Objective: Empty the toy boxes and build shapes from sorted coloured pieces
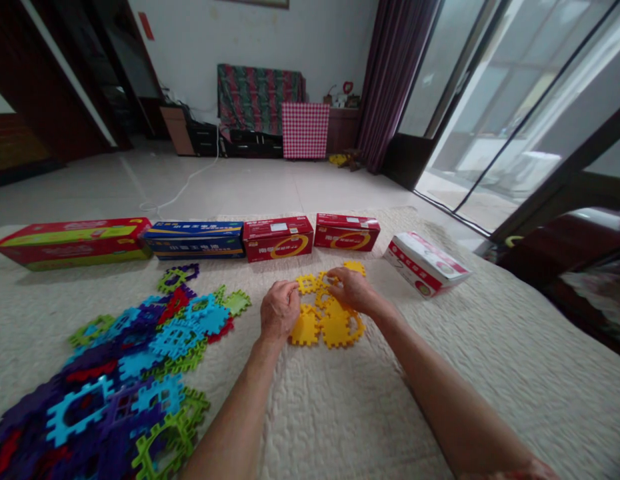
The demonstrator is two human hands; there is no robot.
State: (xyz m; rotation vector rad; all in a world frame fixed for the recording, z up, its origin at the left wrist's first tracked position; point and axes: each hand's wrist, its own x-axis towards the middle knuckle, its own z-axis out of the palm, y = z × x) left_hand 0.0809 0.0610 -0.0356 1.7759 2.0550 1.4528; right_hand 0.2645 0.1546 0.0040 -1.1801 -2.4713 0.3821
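Observation:
A cluster of yellow interlocking plastic tiles [335, 331] lies on the quilted cover between my hands. My left hand [280, 310] is closed at the cluster's left side, its fingertips on the edge of a yellow window-shaped tile [307, 285]. From the right, my right hand [355, 290] reaches over the tiles, with bent fingers gripping another yellow tile [323, 279] beside the window-shaped one. My palm and fingers partly hide that tile. Behind my right hand, one more yellow tile [355, 267] lies apart.
A big heap of blue, purple, green and red tiles [140, 363] spreads at the left. Along the far side stand a long red-green box [75, 243], a blue box [195, 240], two red boxes [279, 239] [347, 233] and a white-red box [427, 261].

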